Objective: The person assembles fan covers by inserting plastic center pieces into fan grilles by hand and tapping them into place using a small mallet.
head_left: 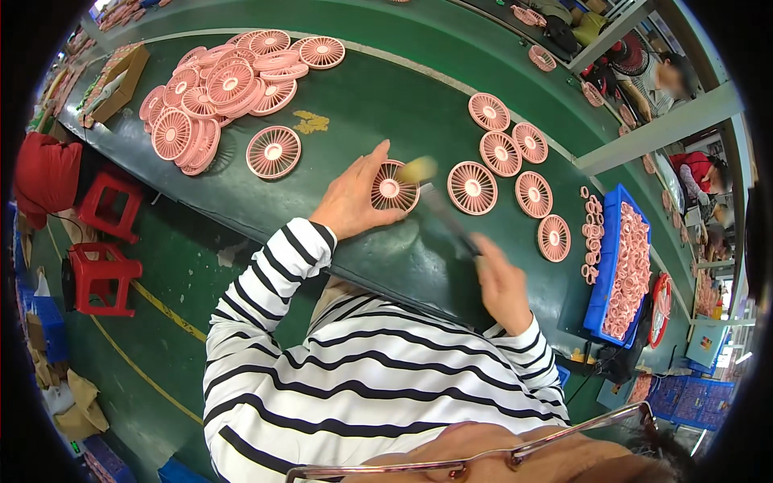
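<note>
My left hand grips the rim of a round pink fan grille lying on the green worktable, thumb on the near side and fingers on the far side. In my right hand is the dark handle of a mallet. Its yellowish head is blurred and sits over the far right part of that grille; whether it touches cannot be made out. Just right of the mallet lies another pink grille, flat on the table. Left of my left hand is a single grille.
A heap of pink grilles covers the far left. More grilles lie at the right, beside small pink rings and a blue tray full of rings. Red stools stand left below the table. People work beyond a metal frame.
</note>
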A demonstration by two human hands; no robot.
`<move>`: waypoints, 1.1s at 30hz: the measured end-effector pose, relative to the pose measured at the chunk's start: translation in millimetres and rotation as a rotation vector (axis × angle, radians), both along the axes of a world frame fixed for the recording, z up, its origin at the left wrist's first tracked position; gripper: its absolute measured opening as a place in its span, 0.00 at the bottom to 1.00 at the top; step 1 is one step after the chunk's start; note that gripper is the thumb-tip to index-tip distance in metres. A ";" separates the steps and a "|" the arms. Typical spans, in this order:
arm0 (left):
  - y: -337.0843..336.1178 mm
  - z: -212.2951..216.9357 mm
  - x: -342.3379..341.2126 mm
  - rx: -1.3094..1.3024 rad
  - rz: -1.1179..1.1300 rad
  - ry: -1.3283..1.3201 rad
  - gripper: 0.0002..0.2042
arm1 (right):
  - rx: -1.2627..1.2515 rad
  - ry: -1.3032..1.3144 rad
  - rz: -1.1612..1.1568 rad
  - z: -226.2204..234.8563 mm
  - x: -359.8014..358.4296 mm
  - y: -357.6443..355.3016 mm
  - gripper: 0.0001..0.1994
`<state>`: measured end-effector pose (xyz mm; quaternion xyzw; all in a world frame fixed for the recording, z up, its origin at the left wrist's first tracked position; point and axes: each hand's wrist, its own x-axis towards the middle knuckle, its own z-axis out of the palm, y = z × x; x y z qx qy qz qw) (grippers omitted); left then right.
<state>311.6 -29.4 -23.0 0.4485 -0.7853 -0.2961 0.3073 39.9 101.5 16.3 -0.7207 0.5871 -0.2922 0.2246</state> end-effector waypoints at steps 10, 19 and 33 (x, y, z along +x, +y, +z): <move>3.2 -2.2 3.8 0.009 0.014 0.026 0.50 | 0.081 0.076 0.036 -7.4 12.4 -26.0 0.16; 9.0 -10.2 74.6 -0.432 0.702 -0.471 0.31 | 0.402 -0.103 -0.049 13.6 2.5 -0.2 0.17; 54.4 -8.9 26.1 -0.209 0.328 -0.013 0.39 | 0.052 -0.227 0.093 27.4 21.7 -3.8 0.17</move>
